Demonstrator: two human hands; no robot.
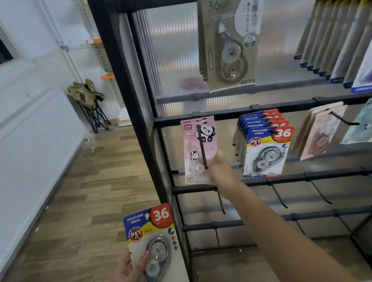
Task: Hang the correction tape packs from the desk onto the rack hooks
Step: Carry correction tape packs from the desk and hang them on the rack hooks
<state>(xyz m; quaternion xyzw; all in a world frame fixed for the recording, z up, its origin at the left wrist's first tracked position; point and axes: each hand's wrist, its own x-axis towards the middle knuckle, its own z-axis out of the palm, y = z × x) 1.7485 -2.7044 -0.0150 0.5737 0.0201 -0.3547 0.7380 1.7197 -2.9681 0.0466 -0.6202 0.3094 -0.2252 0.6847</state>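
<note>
From the head camera, the left hand [124, 277] grips a blue, yellow and red correction tape pack [155, 253] marked "36" low in front of the black rack [127, 89], thumb across the blister and fingers behind the card, the pack upright and leaning slightly. The right hand [221, 167] reaches forward to the second rail and touches the lower right edge of a pink panda correction tape pack [199, 151] that hangs on a black hook [203, 148]; the hand is blurred, so whether its fingers pinch the card or only press it cannot be told. Just to the right on the same rail hangs a row of matching "36" packs [265, 145], then beige packs [319, 131] and a pale teal pack [370, 120] further right. Above, a grey-green pack [230, 34] hangs from the top rail, with a row of blue-edged packs [342, 28] at the far right. Lower rails carry bare hooks [278, 196]. A folded camouflage stool [88, 101] stands on the wooden floor [89, 199] by the white wall.
</note>
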